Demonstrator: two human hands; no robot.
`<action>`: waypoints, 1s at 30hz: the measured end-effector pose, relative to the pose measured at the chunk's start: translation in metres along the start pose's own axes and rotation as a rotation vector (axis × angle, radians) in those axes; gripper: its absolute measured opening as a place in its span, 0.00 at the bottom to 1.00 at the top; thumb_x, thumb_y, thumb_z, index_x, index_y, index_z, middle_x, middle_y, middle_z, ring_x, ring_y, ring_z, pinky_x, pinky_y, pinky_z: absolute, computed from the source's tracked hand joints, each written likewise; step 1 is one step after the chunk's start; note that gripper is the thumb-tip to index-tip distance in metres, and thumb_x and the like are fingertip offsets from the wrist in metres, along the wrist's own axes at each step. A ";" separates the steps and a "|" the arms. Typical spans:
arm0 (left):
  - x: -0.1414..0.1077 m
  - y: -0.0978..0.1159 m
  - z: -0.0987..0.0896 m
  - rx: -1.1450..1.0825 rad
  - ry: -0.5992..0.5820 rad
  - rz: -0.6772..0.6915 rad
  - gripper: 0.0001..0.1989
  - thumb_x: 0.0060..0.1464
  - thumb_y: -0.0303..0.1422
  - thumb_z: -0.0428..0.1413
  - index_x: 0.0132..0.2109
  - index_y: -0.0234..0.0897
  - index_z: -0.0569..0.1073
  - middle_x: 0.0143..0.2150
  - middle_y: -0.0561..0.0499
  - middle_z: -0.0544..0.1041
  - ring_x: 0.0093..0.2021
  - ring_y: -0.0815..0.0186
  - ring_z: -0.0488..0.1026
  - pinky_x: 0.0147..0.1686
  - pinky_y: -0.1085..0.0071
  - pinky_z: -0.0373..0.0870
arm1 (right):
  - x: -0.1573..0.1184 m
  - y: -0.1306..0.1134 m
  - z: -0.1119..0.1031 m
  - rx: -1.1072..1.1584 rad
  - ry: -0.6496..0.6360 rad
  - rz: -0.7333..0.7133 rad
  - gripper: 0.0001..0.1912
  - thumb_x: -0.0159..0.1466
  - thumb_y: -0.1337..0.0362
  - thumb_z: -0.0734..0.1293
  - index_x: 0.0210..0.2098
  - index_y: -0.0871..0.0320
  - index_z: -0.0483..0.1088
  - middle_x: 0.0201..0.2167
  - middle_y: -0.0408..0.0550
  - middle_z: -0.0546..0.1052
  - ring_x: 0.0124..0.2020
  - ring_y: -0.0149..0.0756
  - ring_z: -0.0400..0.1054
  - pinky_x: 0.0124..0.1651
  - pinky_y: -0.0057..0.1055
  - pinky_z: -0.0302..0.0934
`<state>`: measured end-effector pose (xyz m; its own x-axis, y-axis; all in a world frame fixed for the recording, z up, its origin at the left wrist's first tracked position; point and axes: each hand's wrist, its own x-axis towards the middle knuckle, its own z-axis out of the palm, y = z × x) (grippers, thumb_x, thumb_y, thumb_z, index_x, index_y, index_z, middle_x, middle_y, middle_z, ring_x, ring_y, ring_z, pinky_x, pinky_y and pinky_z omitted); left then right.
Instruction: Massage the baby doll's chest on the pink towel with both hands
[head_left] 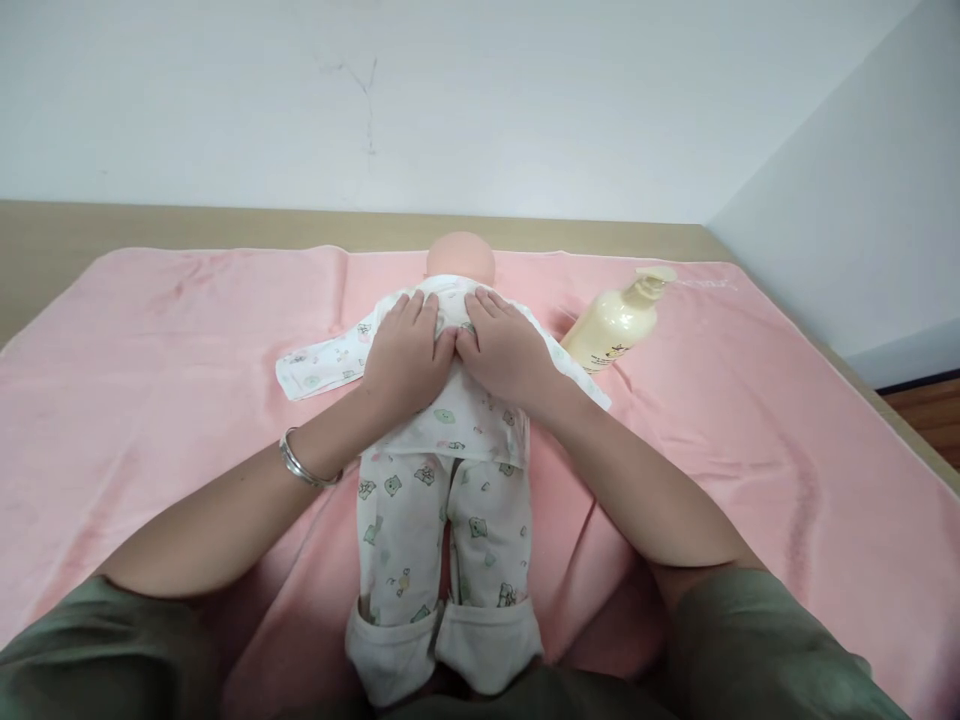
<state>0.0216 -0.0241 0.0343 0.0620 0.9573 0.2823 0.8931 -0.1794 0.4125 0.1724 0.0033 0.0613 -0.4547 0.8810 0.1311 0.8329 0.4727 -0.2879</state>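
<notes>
A baby doll (461,256) lies face down, its bald head pointing away from me. It wears a white printed top (450,425) and matching trousers (405,530) with turned-up cuffs. My left hand (409,350) rests flat on the left side of the doll's upper back, fingers pointing toward the head. On the right side of the back, my right hand (502,350) lies flat in the same way. The two thumbs meet over the middle of the back. Neither hand grips anything. A silver bangle circles my left wrist.
A cream pump bottle (615,320) stands right of the doll, near its sleeve. Under everything is a pink blanket (187,400) with creases, spread on a wooden table (45,235). A white wall (525,110) rises behind the table, with another wall at the right.
</notes>
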 end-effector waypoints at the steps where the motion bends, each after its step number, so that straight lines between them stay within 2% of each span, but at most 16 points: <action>1: -0.004 0.002 0.001 0.013 0.013 0.020 0.32 0.68 0.37 0.41 0.70 0.18 0.63 0.73 0.27 0.64 0.76 0.43 0.57 0.76 0.44 0.55 | 0.002 0.002 0.000 0.007 -0.011 0.007 0.32 0.74 0.63 0.55 0.73 0.74 0.55 0.76 0.64 0.58 0.78 0.52 0.49 0.79 0.50 0.46; 4: -0.010 0.007 0.001 0.021 0.018 0.057 0.31 0.68 0.35 0.40 0.69 0.18 0.65 0.73 0.28 0.64 0.76 0.42 0.58 0.75 0.42 0.55 | 0.002 0.002 0.000 -0.017 -0.020 0.004 0.33 0.74 0.64 0.55 0.75 0.72 0.51 0.77 0.63 0.55 0.78 0.52 0.47 0.79 0.53 0.43; 7: -0.005 0.002 0.001 -0.048 0.019 0.058 0.31 0.67 0.34 0.39 0.68 0.19 0.66 0.72 0.31 0.66 0.75 0.46 0.59 0.77 0.47 0.54 | -0.009 -0.007 -0.003 -0.071 -0.028 0.002 0.32 0.75 0.64 0.53 0.76 0.67 0.51 0.76 0.64 0.57 0.77 0.56 0.49 0.77 0.55 0.46; 12: 0.012 -0.015 0.005 -0.168 0.072 -0.105 0.30 0.63 0.33 0.41 0.69 0.31 0.67 0.72 0.40 0.69 0.74 0.52 0.63 0.76 0.48 0.57 | -0.018 -0.016 -0.009 -0.079 -0.077 -0.012 0.32 0.76 0.62 0.52 0.74 0.71 0.54 0.76 0.65 0.56 0.78 0.57 0.48 0.78 0.53 0.47; 15: 0.010 -0.014 0.006 -0.121 0.068 -0.065 0.30 0.64 0.34 0.40 0.68 0.28 0.67 0.72 0.37 0.68 0.75 0.51 0.62 0.77 0.49 0.55 | -0.013 -0.012 -0.009 -0.032 -0.062 -0.008 0.31 0.76 0.61 0.52 0.73 0.71 0.57 0.76 0.62 0.58 0.78 0.54 0.48 0.78 0.52 0.47; 21: -0.010 0.006 0.001 -0.002 0.053 0.066 0.30 0.67 0.35 0.38 0.67 0.20 0.68 0.71 0.30 0.67 0.75 0.46 0.61 0.75 0.45 0.56 | -0.002 -0.003 -0.004 0.006 -0.033 0.008 0.32 0.74 0.63 0.52 0.73 0.72 0.56 0.76 0.61 0.58 0.78 0.52 0.49 0.78 0.51 0.46; 25: -0.010 0.009 0.000 -0.017 0.015 0.032 0.31 0.67 0.34 0.41 0.69 0.20 0.65 0.74 0.31 0.64 0.77 0.44 0.57 0.75 0.45 0.56 | -0.003 -0.004 -0.004 -0.033 -0.010 -0.007 0.31 0.74 0.64 0.52 0.73 0.74 0.56 0.75 0.62 0.60 0.77 0.53 0.51 0.78 0.51 0.48; 30: 0.004 -0.001 -0.002 -0.066 -0.048 -0.052 0.33 0.65 0.34 0.43 0.73 0.23 0.60 0.77 0.32 0.59 0.79 0.44 0.51 0.76 0.44 0.54 | -0.019 -0.019 -0.011 -0.103 -0.054 -0.019 0.30 0.76 0.63 0.52 0.71 0.76 0.60 0.73 0.67 0.62 0.76 0.55 0.53 0.77 0.50 0.50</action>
<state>0.0200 -0.0205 0.0364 0.0394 0.9752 0.2179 0.8646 -0.1426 0.4819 0.1686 -0.0217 0.0743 -0.4845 0.8708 0.0834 0.8509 0.4913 -0.1862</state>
